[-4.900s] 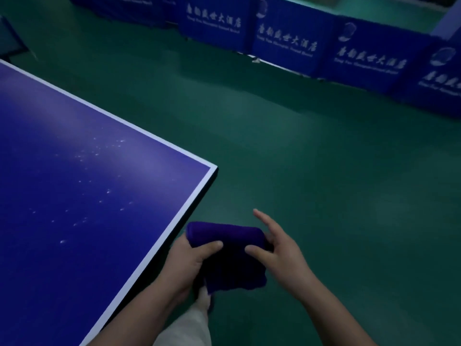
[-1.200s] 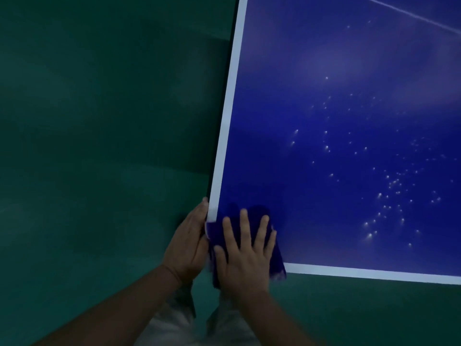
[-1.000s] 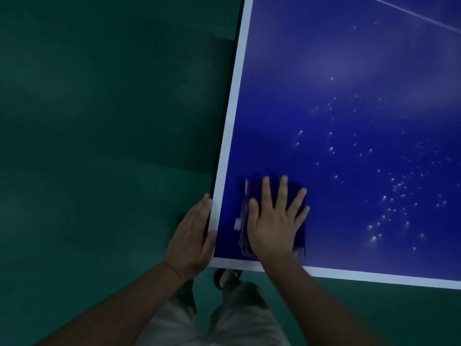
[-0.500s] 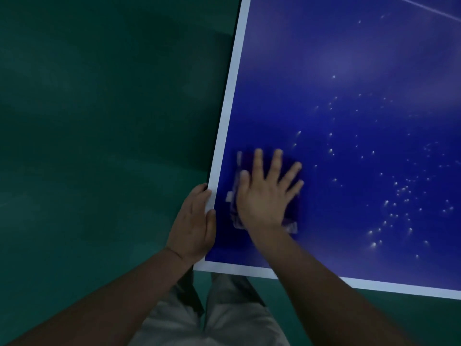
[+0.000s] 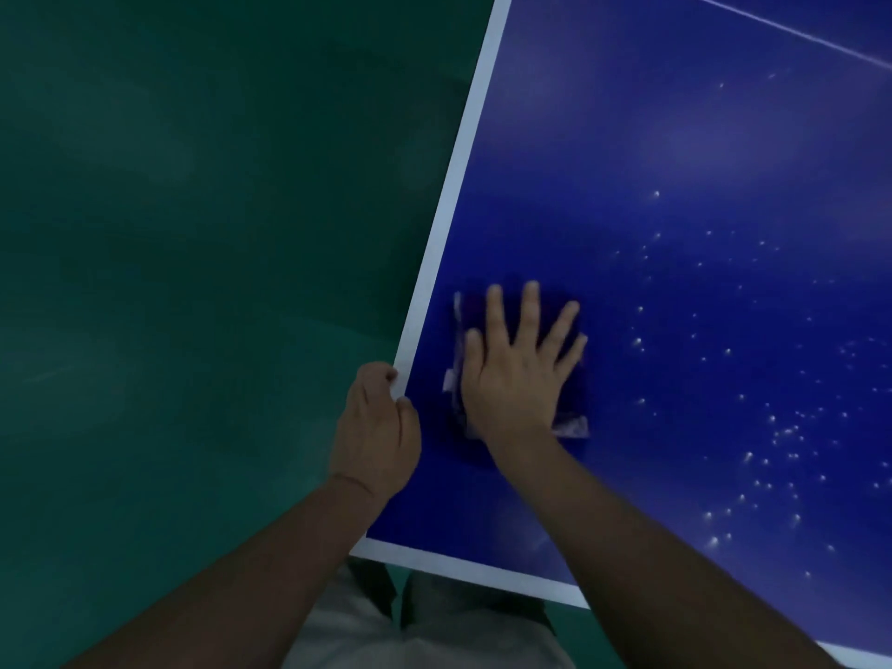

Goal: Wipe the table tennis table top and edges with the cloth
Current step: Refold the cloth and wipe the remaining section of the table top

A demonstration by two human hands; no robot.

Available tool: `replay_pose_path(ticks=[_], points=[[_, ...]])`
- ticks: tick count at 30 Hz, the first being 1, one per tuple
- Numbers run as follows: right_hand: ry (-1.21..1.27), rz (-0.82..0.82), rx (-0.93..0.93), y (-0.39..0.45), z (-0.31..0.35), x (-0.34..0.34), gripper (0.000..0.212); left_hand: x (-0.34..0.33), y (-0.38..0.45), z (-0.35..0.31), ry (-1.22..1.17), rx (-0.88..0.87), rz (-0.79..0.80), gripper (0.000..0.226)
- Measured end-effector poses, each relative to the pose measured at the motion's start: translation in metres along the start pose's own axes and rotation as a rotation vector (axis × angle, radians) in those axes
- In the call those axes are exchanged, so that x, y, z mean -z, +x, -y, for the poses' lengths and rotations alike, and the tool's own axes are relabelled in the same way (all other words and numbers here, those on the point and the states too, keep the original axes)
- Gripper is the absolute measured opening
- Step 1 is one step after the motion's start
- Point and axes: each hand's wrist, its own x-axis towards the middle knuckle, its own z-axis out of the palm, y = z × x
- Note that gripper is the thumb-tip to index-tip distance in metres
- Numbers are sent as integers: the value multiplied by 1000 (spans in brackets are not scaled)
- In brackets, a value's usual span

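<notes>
Sliding away from the near corner, the cloth [image 5: 521, 369] now lies further in on the blue surface [image 5: 675, 161] than half a second ago, when it sat closer to the near white border. The right hand [image 5: 519, 379] presses it flat with fingers straight and spread, grasping nothing. The left hand [image 5: 376, 427] has shifted along the side edge too; its fingers curl over the white border line [image 5: 449, 210] at about 9 o'clock of the cloth, bracing there. I judge the first stroke of the top is under way, with most of the job ahead (the edges look untouched).

Pale droplets or specks [image 5: 772, 427] scatter across the top from 1 to 4 o'clock of the cloth, well apart from it, so the wipe should head that way. Dark green floor [image 5: 193, 282] fills the left of the view, dimly lit, and light trousers [image 5: 434, 630] show at the bottom.
</notes>
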Motion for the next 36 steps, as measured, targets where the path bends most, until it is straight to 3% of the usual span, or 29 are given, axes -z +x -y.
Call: replay_pose_path(ticks=[3, 5, 8, 11, 12, 15, 17, 19, 21, 24, 25, 28, 32, 34, 36], points=[[-95, 52, 382, -52, -42, 1, 55, -5, 10, -10, 29, 62, -43, 21], [-134, 90, 542, -57, -88, 11, 54, -6, 11, -11, 51, 55, -46, 20], [-131, 83, 356, -10, -103, 26, 56, -5, 10, -13, 78, 9, -55, 26], [-15, 42, 18, 52, -50, 24, 60, -3, 10, -15, 62, -7, -19, 37], [0, 45, -19, 64, -30, 22, 60, -3, 10, -16, 54, -2, -12, 39], [-30, 39, 183, 39, -14, 12, 57, -4, 10, -15, 64, 6, 9, 48], [-63, 59, 396, -8, -38, 13, 54, -4, 13, -13, 96, -6, 32, 51], [-84, 91, 470, -20, -74, 21, 53, -3, 15, -12, 111, -11, 54, 55], [-90, 81, 347, 16, -88, 29, 55, -2, 14, -12, 95, -15, 64, 57], [18, 60, 0, 96, -52, 33, 59, -1, 17, -16, 74, 3, 51, 52], [37, 73, -31, 110, -36, 32, 59, -2, 22, -18, 74, 3, 44, 52], [-24, 43, 212, 80, -16, 20, 57, -7, 45, -32, 61, 6, 18, 51], [-87, 104, 490, 8, -70, 23, 52, -12, 87, -48, 51, 9, 2, 49], [-92, 104, 431, 32, -89, 30, 53, -13, 99, -53, 70, -1, -1, 50], [-70, 78, 237, 81, -77, 36, 55, -15, 101, -54, 85, -23, -10, 51]])
